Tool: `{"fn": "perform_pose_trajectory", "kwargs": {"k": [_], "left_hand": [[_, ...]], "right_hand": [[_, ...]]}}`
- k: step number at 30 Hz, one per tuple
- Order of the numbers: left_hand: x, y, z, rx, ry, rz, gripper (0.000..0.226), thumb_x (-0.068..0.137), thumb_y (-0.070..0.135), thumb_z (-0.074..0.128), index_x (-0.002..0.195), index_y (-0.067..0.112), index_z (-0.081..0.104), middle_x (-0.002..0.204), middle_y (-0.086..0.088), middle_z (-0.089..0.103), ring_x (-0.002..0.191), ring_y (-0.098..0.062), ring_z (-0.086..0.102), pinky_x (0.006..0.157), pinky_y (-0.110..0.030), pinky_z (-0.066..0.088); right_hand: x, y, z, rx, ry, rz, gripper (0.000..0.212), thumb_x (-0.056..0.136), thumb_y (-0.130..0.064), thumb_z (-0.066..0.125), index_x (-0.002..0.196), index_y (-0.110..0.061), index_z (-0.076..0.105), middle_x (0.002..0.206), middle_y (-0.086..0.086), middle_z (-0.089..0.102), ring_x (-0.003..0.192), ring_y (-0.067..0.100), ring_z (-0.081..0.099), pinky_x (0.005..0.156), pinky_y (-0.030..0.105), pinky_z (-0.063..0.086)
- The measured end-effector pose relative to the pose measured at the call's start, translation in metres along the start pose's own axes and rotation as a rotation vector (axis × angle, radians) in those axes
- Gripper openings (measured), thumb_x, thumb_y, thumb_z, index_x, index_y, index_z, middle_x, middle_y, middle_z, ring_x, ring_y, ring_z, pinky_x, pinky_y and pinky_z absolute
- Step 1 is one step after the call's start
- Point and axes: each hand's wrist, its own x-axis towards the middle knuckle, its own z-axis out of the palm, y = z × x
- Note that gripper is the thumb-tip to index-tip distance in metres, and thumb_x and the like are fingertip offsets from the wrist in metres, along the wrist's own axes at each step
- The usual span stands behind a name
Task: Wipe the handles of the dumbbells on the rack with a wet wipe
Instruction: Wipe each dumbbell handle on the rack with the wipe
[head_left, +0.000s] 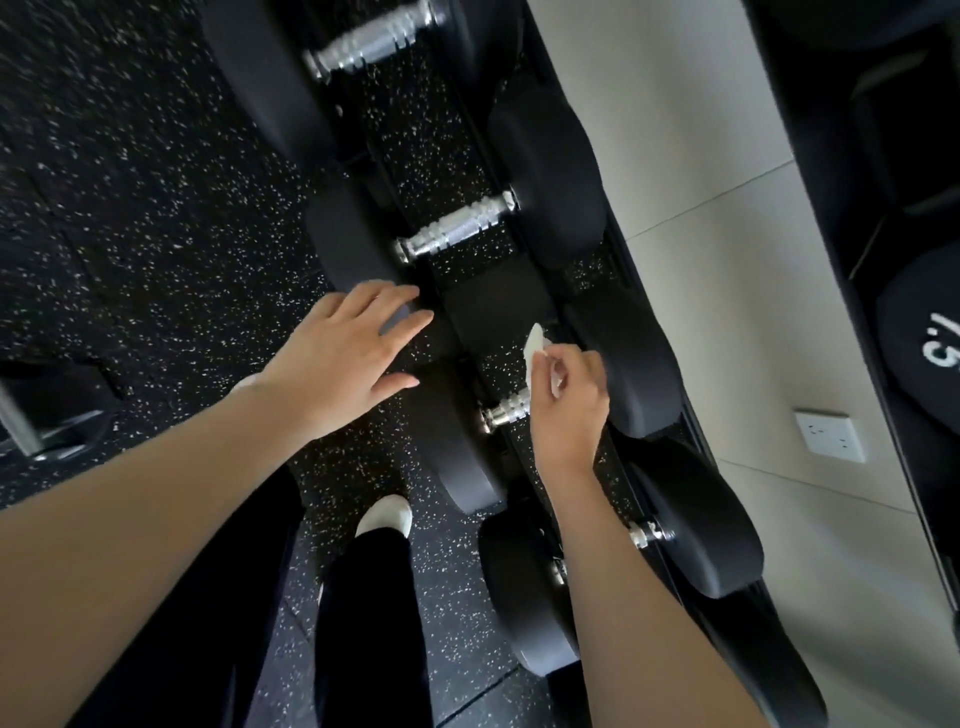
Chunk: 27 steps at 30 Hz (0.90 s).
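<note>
Right hand (566, 400) closed around wipe (537, 345), white corner sticking out above fingers; hand sits over near handle (506, 410), wipe at or just above it, contact not certain. Left hand (348, 353) open, fingers spread, empty, resting on or hovering over dumbbell head (358, 249); cannot tell which. Rack (493, 312) holds more dumbbells: middle handle (457, 226) and far handle (374, 39) uncovered, no visible wetness. Judgement: work under way on near handle; at least two handles ahead remain. Lowest handle (644, 535) mostly hidden by forearm, status unknown.

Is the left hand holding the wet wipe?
No, the left hand is open and empty, while the right hand pinches the wet wipe.
</note>
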Motion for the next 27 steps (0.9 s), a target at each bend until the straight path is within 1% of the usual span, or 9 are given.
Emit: {"fn": "perform_pose_trajectory", "kwargs": {"k": [2, 5, 7, 9, 13, 16, 21, 24, 27], "left_hand": [[0.010, -0.020, -0.005, 0.018, 0.001, -0.014, 0.066, 0.076, 0.040, 0.071, 0.131, 0.009, 0.052, 0.136, -0.014, 0.048, 0.121, -0.035, 0.045, 0.088, -0.049, 0.044], [0.023, -0.051, -0.009, 0.026, -0.012, -0.018, 0.069, 0.074, 0.039, 0.073, 0.132, 0.008, 0.051, 0.137, -0.015, 0.047, 0.123, -0.036, 0.044, 0.089, -0.050, 0.044], [0.032, -0.072, -0.011, 0.017, -0.030, -0.017, 0.070, 0.073, 0.037, 0.075, 0.132, 0.007, 0.051, 0.137, -0.016, 0.047, 0.124, -0.037, 0.044, 0.089, -0.051, 0.044], [0.038, -0.087, -0.011, 0.000, -0.055, -0.019, 0.071, 0.073, 0.039, 0.075, 0.133, 0.008, 0.050, 0.138, -0.015, 0.047, 0.126, -0.036, 0.042, 0.090, -0.050, 0.043], [0.046, -0.105, -0.010, -0.048, -0.123, 0.016, 0.074, 0.074, 0.045, 0.072, 0.136, 0.012, 0.047, 0.141, -0.013, 0.044, 0.129, -0.035, 0.040, 0.094, -0.050, 0.042], [0.047, -0.106, -0.009, -0.111, -0.123, 0.020, 0.073, 0.073, 0.043, 0.073, 0.133, 0.011, 0.049, 0.139, -0.014, 0.045, 0.129, -0.034, 0.040, 0.093, -0.049, 0.044], [0.047, -0.107, -0.007, -0.162, -0.117, 0.015, 0.071, 0.071, 0.043, 0.075, 0.131, 0.012, 0.052, 0.139, -0.013, 0.046, 0.129, -0.034, 0.042, 0.090, -0.048, 0.045], [0.048, -0.109, -0.006, -0.164, -0.114, 0.031, 0.071, 0.071, 0.044, 0.074, 0.131, 0.012, 0.053, 0.139, -0.013, 0.047, 0.127, -0.034, 0.043, 0.088, -0.050, 0.046], [0.047, -0.112, -0.005, -0.169, -0.108, 0.041, 0.070, 0.072, 0.045, 0.072, 0.131, 0.012, 0.053, 0.139, -0.013, 0.047, 0.127, -0.034, 0.043, 0.084, -0.049, 0.048]], "right_hand": [[0.010, -0.015, 0.012, 0.017, -0.005, 0.014, 0.009, 0.089, -0.014, 0.061, 0.092, -0.008, 0.066, 0.090, 0.006, 0.056, 0.070, 0.013, 0.053, 0.061, 0.021, 0.044], [0.026, -0.039, 0.034, 0.040, 0.016, 0.041, 0.010, 0.089, -0.012, 0.060, 0.093, -0.005, 0.066, 0.093, 0.008, 0.056, 0.071, 0.009, 0.051, 0.064, 0.016, 0.041], [0.040, -0.055, 0.051, 0.060, 0.053, 0.080, 0.010, 0.089, -0.011, 0.060, 0.094, -0.005, 0.066, 0.095, 0.009, 0.057, 0.074, 0.009, 0.053, 0.066, 0.016, 0.042], [0.053, -0.071, 0.065, 0.078, 0.095, 0.128, 0.011, 0.089, -0.010, 0.060, 0.096, -0.004, 0.066, 0.097, 0.009, 0.057, 0.077, 0.010, 0.055, 0.066, 0.011, 0.041], [0.082, -0.097, 0.090, 0.093, 0.215, 0.305, 0.010, 0.090, -0.008, 0.059, 0.096, -0.006, 0.067, 0.101, 0.009, 0.058, 0.081, 0.013, 0.057, 0.068, 0.012, 0.040], [0.098, -0.104, 0.103, 0.141, 0.320, 0.440, 0.010, 0.089, -0.007, 0.059, 0.094, -0.007, 0.067, 0.104, 0.008, 0.059, 0.081, 0.013, 0.057, 0.067, 0.012, 0.042], [0.114, -0.113, 0.120, 0.283, 0.502, 0.654, 0.008, 0.086, -0.008, 0.064, 0.091, -0.008, 0.070, 0.099, 0.011, 0.068, 0.082, 0.017, 0.064, 0.069, 0.017, 0.048], [0.124, -0.118, 0.123, 0.376, 0.571, 0.760, 0.009, 0.084, -0.007, 0.066, 0.081, -0.015, 0.068, 0.095, 0.008, 0.070, 0.081, 0.014, 0.063, 0.061, 0.009, 0.045], [0.127, -0.120, 0.124, 0.391, 0.590, 0.792, 0.014, 0.083, -0.006, 0.066, 0.076, -0.017, 0.064, 0.094, 0.007, 0.070, 0.080, 0.013, 0.063, 0.055, 0.005, 0.043]]}}
